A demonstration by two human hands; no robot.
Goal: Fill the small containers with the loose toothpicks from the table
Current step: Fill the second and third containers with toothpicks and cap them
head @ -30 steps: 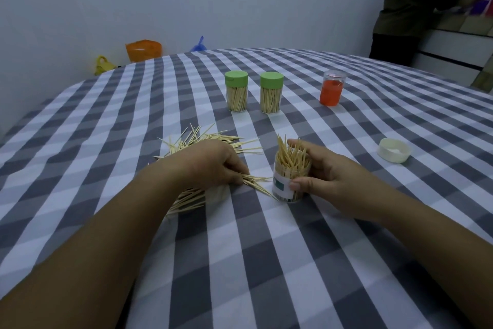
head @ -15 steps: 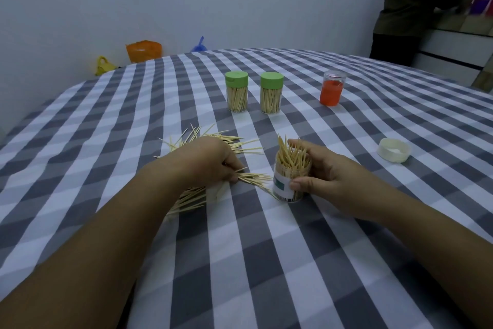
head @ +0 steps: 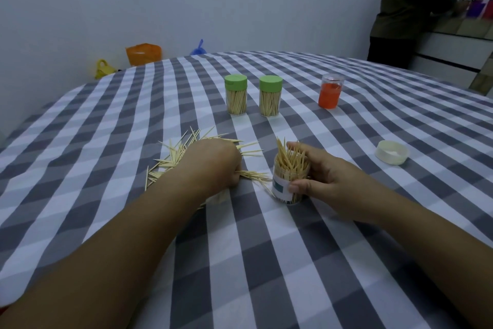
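- Your left hand [head: 213,166] lies over the heap of loose toothpicks [head: 176,158] on the table [head: 266,262], its grip curled round a small bundle whose points stick out toward the jar.
- Your right hand [head: 320,179] has its grip clasped round the open container [head: 289,182], thumb low on the label and fingers behind, with the base on the cloth.
- That jar looks well filled, and its toothpicks stand tilted and splayed above the rim, so room for more is tight.
- Before you lift the bundle, square it: I'd tap the ends on the cloth so the sticks lie parallel, since crossed ones would likely jam at the mouth.
- Tilt the jar toward your left hand and shake it lightly to settle what is inside, then feed the bundle in lengthways at the emptier side.
- Keep bundles small; a fat one would probably catch on the raised points and spill.
- Plenty remains in the heap beside and under your left forearm.
- The white cap [head: 392,152] lies well to the right, ready for closing.
- Two green-lidded jars [head: 236,95] stand filled farther back, beside an orange-filled jar [head: 330,91].
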